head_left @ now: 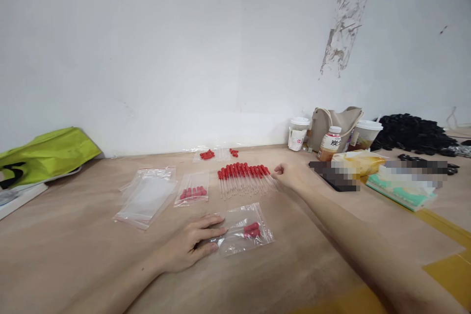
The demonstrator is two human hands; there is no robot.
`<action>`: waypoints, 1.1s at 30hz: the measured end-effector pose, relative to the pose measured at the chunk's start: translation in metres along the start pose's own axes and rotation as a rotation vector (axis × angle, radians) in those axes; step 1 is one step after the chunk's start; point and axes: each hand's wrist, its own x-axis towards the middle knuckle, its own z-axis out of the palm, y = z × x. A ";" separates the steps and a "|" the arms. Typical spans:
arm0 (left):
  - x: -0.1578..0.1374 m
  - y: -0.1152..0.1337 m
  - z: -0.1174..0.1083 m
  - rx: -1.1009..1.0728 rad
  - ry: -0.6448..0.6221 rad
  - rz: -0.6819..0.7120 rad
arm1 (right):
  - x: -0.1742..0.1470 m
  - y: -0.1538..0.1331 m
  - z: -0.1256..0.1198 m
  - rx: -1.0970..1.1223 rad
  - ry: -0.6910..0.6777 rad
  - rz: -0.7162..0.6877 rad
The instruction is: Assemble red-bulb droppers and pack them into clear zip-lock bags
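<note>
My left hand (pixel 189 243) lies with its fingers stretched out over the left end of a clear zip bag (pixel 235 245). Inside that bag are a few droppers with red rubber bulbs (pixel 252 229). My right hand (pixel 289 176) is at the right end of a row of red-bulbed droppers (pixel 243 171), its fingers curled and pinched. Whatever is between those fingertips is hidden. The row lies side by side, bulbs away from me and thin clear stems toward me. Left of it rests a second zip bag (pixel 191 181) holding several red-bulbed droppers.
Flat clear bags (pixel 145 198) are stacked at left. Small red pieces (pixel 207 154) lie on plastic by the wall. At right stand a lidded cup (pixel 298 135), a bottle (pixel 329 144), a grey bag (pixel 318 125) and a tissue pack (pixel 401 189). A yellow-green bag (pixel 55 152) sits far left.
</note>
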 end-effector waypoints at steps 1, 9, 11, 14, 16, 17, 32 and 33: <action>0.000 0.000 0.000 -0.003 0.003 0.002 | 0.006 -0.003 0.002 -0.011 0.003 0.026; 0.000 0.002 -0.001 0.001 0.005 0.018 | 0.008 -0.023 0.016 -0.024 -0.036 0.178; 0.001 0.003 -0.002 0.007 0.000 0.014 | 0.008 -0.025 0.017 -0.027 -0.049 0.206; 0.001 0.004 -0.002 0.012 -0.008 0.006 | 0.012 -0.029 0.016 -0.028 -0.070 0.225; 0.000 0.004 -0.002 0.020 -0.012 0.003 | 0.014 -0.031 0.013 -0.022 -0.069 0.220; 0.000 0.003 -0.002 0.025 -0.014 0.003 | 0.014 -0.032 0.010 -0.014 -0.066 0.210; 0.001 -0.001 0.000 0.032 -0.015 0.001 | -0.092 -0.012 0.011 0.862 -0.051 0.117; 0.001 -0.001 0.000 0.038 -0.015 0.001 | -0.095 -0.013 0.013 0.900 -0.044 0.131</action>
